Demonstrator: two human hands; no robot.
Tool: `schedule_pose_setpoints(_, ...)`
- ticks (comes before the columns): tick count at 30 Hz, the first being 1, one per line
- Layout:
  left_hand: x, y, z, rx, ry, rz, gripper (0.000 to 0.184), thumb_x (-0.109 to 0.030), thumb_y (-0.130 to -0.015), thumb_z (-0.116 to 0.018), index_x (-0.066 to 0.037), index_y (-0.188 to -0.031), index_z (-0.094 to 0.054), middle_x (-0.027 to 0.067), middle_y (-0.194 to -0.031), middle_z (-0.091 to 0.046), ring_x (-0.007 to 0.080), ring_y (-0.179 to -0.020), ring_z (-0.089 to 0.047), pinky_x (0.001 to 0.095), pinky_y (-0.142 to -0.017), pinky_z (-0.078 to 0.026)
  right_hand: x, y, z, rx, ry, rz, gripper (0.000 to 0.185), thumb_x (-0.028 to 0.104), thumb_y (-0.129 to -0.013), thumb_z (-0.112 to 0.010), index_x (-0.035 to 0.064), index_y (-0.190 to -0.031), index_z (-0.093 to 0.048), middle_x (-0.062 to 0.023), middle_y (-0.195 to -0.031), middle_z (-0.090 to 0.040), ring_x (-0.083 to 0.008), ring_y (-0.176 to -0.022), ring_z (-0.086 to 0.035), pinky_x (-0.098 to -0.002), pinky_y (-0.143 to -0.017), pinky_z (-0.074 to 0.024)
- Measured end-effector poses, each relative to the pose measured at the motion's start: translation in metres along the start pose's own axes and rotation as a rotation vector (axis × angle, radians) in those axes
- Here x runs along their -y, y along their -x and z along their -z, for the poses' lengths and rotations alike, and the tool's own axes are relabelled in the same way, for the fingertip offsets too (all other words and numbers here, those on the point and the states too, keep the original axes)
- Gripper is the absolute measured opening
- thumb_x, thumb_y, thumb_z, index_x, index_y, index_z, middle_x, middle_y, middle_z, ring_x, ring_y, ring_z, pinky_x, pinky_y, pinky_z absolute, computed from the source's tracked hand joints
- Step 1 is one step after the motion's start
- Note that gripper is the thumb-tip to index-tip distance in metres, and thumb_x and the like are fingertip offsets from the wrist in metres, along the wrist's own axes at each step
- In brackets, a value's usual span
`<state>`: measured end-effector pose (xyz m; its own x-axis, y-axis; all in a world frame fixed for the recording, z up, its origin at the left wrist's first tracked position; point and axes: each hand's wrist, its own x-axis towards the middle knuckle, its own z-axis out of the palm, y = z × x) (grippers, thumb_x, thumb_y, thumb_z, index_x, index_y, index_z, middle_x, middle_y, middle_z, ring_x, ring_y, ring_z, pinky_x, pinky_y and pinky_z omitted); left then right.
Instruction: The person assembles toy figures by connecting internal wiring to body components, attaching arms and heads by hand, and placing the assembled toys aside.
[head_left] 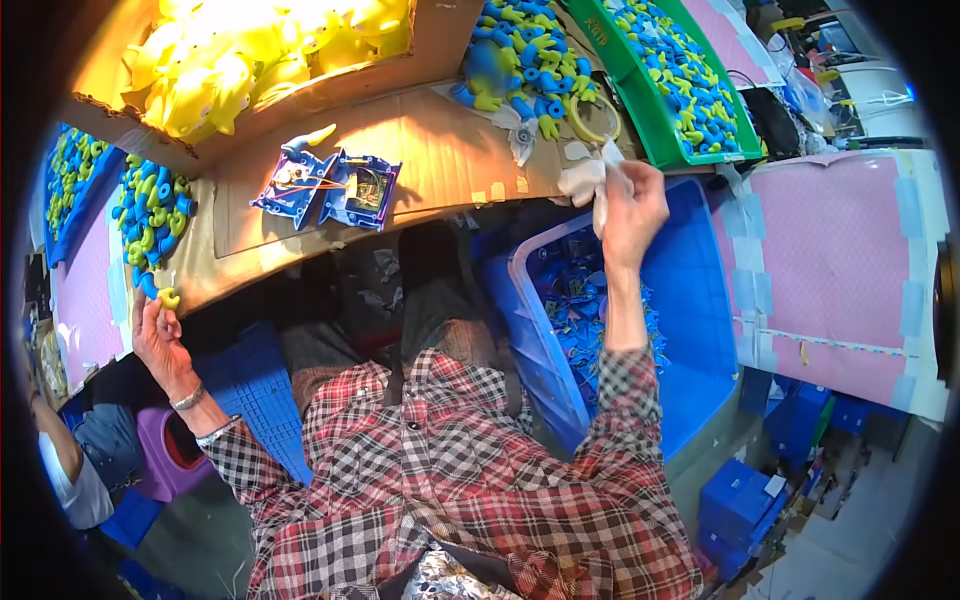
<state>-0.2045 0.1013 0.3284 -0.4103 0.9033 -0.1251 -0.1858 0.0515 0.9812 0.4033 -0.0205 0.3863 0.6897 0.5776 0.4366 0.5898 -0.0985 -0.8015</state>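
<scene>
The right hand (634, 205) has its grip clamped on a crumpled white wrap (580, 180) over the desk (445, 150) edge; the left hand (165, 345) meets a toy arm (149, 284), whether pinching cannot be told. Light pinches, clear of the open blue case (350, 205), should serve best.

We've got the open casing (362, 190) in blue-purple, orange wires (325, 184) inside. Above it: yellow figures (215, 85) in a brown carton (340, 84). Left of it: blue and lime parts (155, 205). Right of it: white film (582, 180), green tray (622, 85), blue bin (690, 310). Far right of it: pink mat (830, 240), pale-blue tape (912, 215). Below it: our red-black-white checked shirt (450, 430).
</scene>
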Motion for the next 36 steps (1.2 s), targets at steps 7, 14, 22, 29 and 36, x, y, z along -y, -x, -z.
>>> schedule_pose_setpoints(7, -0.012, 0.055, -0.078, 0.281, 0.041, 0.017, 0.03, -0.015, -0.103, -0.066, -0.007, -0.131, -0.063, 0.0025, -0.089, -0.072, -0.0006, -0.051, -0.047, 0.0133, -0.043, -0.032, 0.064, 0.164, 0.111, 0.642, 0.482, 0.499, 0.019, -0.006, -0.077, -0.068, -0.0015, -0.096, -0.067, -0.0175, -0.088, -0.064, -0.0342, -0.079, -0.061, -0.0443, -0.066, -0.0515)
schedule_pose_setpoints(14, -0.005, 0.109, -0.144, 0.422, -0.165, 0.098, 0.021, -0.023, -0.105, -0.065, -0.005, -0.113, -0.067, 0.0031, -0.085, -0.073, 0.0003, -0.048, -0.05, 0.0154, -0.04, -0.033, 0.043, 0.301, 0.215, 1.535, 0.982, -0.233, 0.023, 0.016, -0.082, -0.073, 0.0044, -0.102, -0.072, -0.0182, -0.097, -0.071, -0.0383, -0.096, -0.069, -0.0455, -0.079, -0.0574)
schedule_pose_setpoints(22, 0.005, 0.103, -0.165, 0.441, -0.035, 0.028, 0.024, -0.026, -0.107, -0.061, -0.003, -0.102, -0.068, 0.0039, -0.077, -0.072, 0.0006, -0.045, -0.049, 0.0163, -0.038, -0.033, 0.114, 0.083, -0.049, 0.537, 0.173, 0.354, 0.023, 0.004, -0.088, -0.075, 0.0011, -0.11, -0.071, -0.0178, -0.11, -0.071, -0.0353, -0.099, -0.068, -0.0426, -0.087, -0.0545)
schedule_pose_setpoints(29, 0.017, 0.09, -0.169, 0.417, 0.061, 0.124, 0.025, -0.027, -0.104, -0.067, -0.003, -0.097, -0.068, 0.0025, -0.075, -0.071, 0.0006, -0.044, -0.049, 0.0163, -0.037, -0.033, 0.122, 0.043, -0.207, 0.835, -0.001, 0.705, 0.024, 0.026, -0.086, -0.077, 0.0095, -0.103, -0.075, -0.0088, -0.104, -0.072, -0.0284, -0.101, -0.063, -0.0413, -0.09, -0.0442)
schedule_pose_setpoints(36, 0.015, 0.08, -0.166, 0.422, 0.051, 0.194, 0.025, -0.026, -0.103, -0.068, -0.002, -0.094, -0.066, 0.0035, -0.075, -0.071, 0.0009, -0.044, -0.051, 0.0171, -0.036, -0.034, 0.121, 0.062, -0.208, 0.764, 0.027, 0.732, 0.027, 0.028, -0.085, -0.078, 0.0065, -0.101, -0.074, -0.0094, -0.096, -0.07, -0.0279, -0.096, -0.063, -0.0406, -0.089, -0.044)
